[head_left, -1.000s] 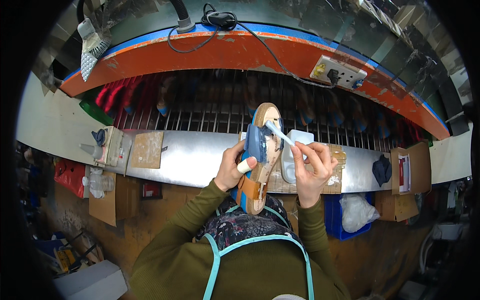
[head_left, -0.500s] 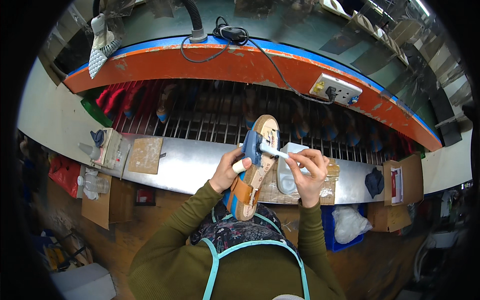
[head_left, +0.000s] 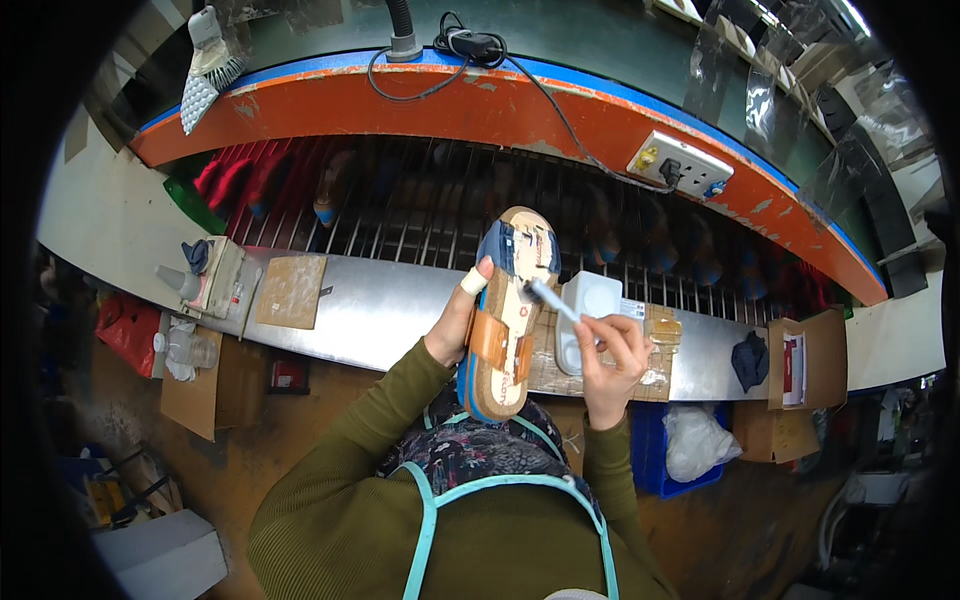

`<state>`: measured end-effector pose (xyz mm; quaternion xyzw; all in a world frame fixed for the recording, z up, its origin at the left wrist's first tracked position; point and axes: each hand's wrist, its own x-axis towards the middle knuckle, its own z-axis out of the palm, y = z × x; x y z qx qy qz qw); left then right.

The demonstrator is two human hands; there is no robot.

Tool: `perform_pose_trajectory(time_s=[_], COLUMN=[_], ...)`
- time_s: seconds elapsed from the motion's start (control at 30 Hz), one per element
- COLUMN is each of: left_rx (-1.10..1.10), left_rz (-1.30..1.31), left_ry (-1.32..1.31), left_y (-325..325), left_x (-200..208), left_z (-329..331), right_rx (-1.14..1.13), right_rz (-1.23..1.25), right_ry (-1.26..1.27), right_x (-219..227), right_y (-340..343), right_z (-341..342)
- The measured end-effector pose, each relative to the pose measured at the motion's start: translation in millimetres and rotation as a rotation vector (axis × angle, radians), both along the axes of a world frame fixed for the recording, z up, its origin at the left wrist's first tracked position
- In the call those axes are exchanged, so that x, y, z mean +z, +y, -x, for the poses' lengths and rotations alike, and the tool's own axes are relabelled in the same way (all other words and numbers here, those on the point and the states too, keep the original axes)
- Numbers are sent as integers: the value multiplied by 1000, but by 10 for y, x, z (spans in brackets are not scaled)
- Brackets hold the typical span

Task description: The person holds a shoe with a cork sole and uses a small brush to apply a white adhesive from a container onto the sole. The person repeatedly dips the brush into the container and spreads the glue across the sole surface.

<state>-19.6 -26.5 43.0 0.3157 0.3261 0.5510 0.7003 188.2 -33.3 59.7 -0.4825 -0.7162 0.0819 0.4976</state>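
My left hand (head_left: 456,322) is closed round the left side of a sandal (head_left: 514,318), which stands lengthwise with its underside facing me. Its thumb, wrapped in a white cover, lies along the edge. Navy and tan strap ends fold over the pale, cork-edged sole, and bright blue shows along the left side. Between the fingertips of my right hand (head_left: 612,360) is a brush (head_left: 556,302) with a whitish handle. Its dark bristles are at the sole's right edge, below the navy strap; whether they touch I cannot tell. Just behind the brush sits a white plastic container (head_left: 598,293).
A metal-topped bench (head_left: 370,300) holds a brown board (head_left: 290,290) and a taped cardboard pad (head_left: 655,362). Beyond, shoes lie on a roller rack (head_left: 400,235) beneath an orange beam (head_left: 540,118) with a power socket (head_left: 681,165). A cardboard box (head_left: 822,365) stands at right.
The brush has come off the navy strap and moved down toward the sole's right edge. The sandal has turned slightly, showing its underside more squarely. My left thumb has shifted up.
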Motion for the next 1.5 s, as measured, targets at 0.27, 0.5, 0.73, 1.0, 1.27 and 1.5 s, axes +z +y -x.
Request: perform_pose_trajectory(time_s=[0.27, 0.5, 0.73, 1.0, 1.27, 1.5], left_rx=[19, 25, 37, 51, 191, 188], left_rz=[4, -8, -10, -8, -1, -29], left_ry=[74, 61, 131, 78, 48, 48], left_y=[15, 9, 68, 123, 133, 119], left_x=[-111, -131, -162, -156, -153, -146], left_z=[-66, -74, 47, 111, 160, 161], right_rx=[-7, -41, 122, 170, 248, 151], right_rz=[74, -126, -73, -27, -87, -23], right_ry=[58, -36, -120, -115, -138, -72], right_x=[9, -54, -86, 27, -122, -14], right_y=[-47, 51, -8, 39, -132, 37], right_z=[79, 37, -74, -29, -50, 79])
